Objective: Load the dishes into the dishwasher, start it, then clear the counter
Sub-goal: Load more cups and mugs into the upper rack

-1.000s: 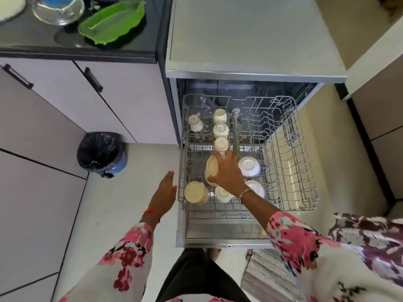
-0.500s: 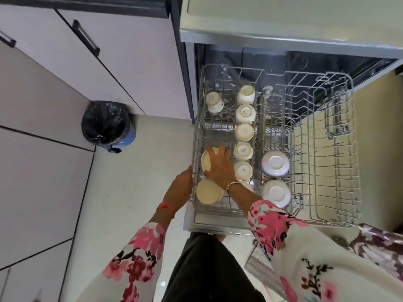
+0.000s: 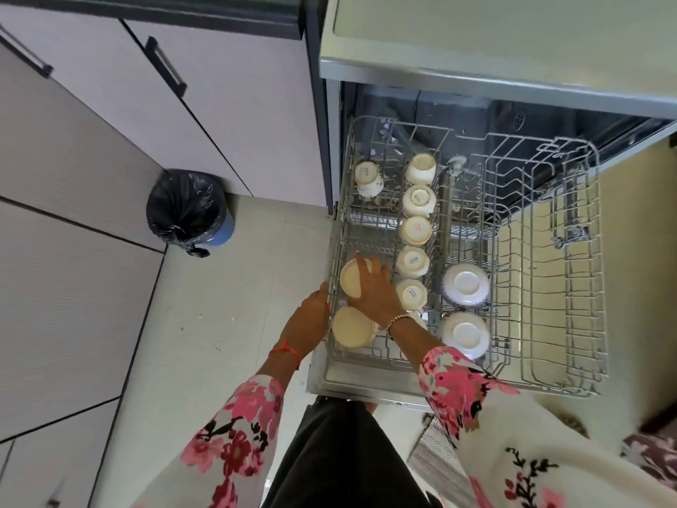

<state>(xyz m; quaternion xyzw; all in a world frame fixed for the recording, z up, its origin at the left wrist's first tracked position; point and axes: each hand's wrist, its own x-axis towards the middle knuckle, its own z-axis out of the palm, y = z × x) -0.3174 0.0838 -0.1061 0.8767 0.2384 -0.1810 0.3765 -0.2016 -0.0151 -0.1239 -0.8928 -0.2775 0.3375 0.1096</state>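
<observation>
Right grip (image 3: 373, 289) grasps cream bowl (image 3: 348, 282) in dishwasher rack (image 3: 586, 287), fingers curled over it; left grip (image 3: 311, 319) touches rack's L side, open/closed: cannot tell.

A black-lined blue bin (image 3: 188, 212) stands on the pale floor (image 3: 219, 342) near light cabinets (image 3: 91, 141).

Rack (image 3: 599, 273) sticks out of the dishwasher (image 3: 476, 38) ahead of me. 5 cups (image 3: 415, 231) in 1 row front to back, left of middle. Lone cup (image 3: 368, 177) left of them, at the back. 2 bowls (image 3: 465, 284) right of the row. Front left: my right hand (image 3: 373, 291) grips rear bowl (image 3: 350, 280), front bowl (image 3: 350, 328) just before it. Left hand (image 3: 311, 317) at rack's left rim. Bin (image 3: 188, 210) on floor, left of dishwasher.
</observation>
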